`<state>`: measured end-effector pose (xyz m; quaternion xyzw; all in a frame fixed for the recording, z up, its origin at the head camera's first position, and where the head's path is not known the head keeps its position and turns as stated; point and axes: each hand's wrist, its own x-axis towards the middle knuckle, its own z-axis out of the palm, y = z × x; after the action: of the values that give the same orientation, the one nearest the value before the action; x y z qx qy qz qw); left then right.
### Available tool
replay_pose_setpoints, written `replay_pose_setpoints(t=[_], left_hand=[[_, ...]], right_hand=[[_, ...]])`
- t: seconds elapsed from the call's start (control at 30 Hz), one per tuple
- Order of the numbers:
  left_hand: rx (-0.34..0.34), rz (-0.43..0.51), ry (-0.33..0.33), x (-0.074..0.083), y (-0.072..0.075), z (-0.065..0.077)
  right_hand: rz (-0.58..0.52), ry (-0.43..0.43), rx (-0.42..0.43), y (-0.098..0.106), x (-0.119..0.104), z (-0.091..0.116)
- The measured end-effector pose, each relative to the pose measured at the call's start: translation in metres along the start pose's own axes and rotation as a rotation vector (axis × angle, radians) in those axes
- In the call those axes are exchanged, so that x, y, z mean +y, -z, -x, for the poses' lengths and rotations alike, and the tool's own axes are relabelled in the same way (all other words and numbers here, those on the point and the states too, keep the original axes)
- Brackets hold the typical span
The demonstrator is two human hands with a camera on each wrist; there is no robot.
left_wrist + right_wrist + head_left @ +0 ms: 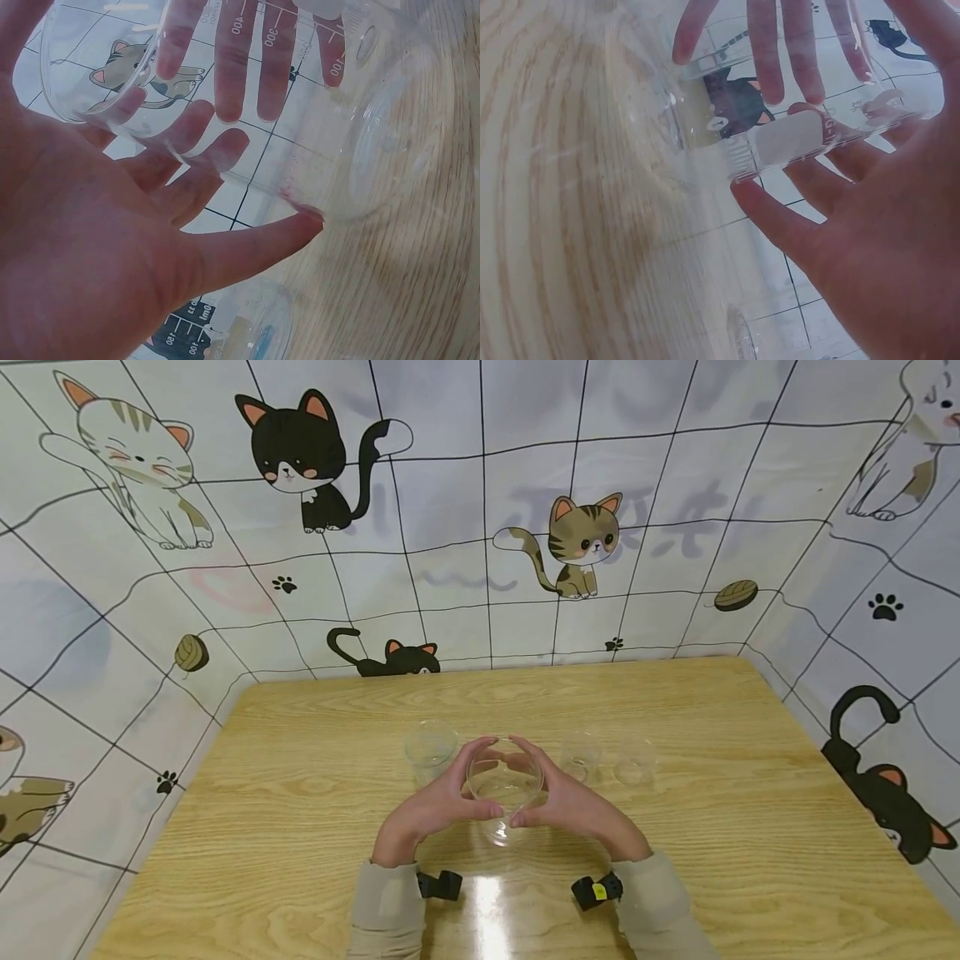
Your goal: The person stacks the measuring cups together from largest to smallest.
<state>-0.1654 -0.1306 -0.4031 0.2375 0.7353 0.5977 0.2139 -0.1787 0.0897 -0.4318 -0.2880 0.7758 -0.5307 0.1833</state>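
1. Right up close come two pale sleeves (386, 906), at 7 and 5 o'clock, a black wrist camera (442, 885) on each, the 5 o'clock one flashing a yellow patch.
2. And here's the grip! Left hand (448, 795) at 9 o'clock, right hand (564, 795) at 3 o'clock, both hands full with one large glass beaker (505, 789): thumbs together near 6 o'clock, fingers curving round towards 12.
3. That beaker is upright, just below the middle of the head view; whether its base touches the wood, I can't tell.
4. Over to the wrist views: white numbers run along its wall, and a pale label patch (789, 139) shows clearly.
5. At its 10 o'clock, just beyond the left hand, a second beaker (431, 747) stands on the tabletop (285, 860).
6. Across past the right hand, between 2 and 3 o'clock, a small glass vessel (581, 758); near 3, its neighbour, another clear vessel (636, 764).
7. Up at 12 o'clock, the gridded backdrop (450, 577) parades its cartoon cats (588, 543).
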Motion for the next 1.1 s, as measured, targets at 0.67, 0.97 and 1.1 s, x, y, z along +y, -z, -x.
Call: replay_pose_setpoints(t=[0.67, 0.97, 1.1], left_hand=[[0.013, -0.021, -0.022, -0.027, 0.002, -0.007], [0.022, -0.011, -0.012, -0.028, 0.0, -0.007], [0.02, -0.013, -0.002, -0.027, -0.001, -0.006]], right_hand=[[0.017, -0.004, -0.008, 0.002, -0.014, 0.004], [0.015, 0.001, 0.0, 0.002, 0.015, -0.001], [0.009, -0.005, 0.006, 0.003, 0.015, 0.001]])
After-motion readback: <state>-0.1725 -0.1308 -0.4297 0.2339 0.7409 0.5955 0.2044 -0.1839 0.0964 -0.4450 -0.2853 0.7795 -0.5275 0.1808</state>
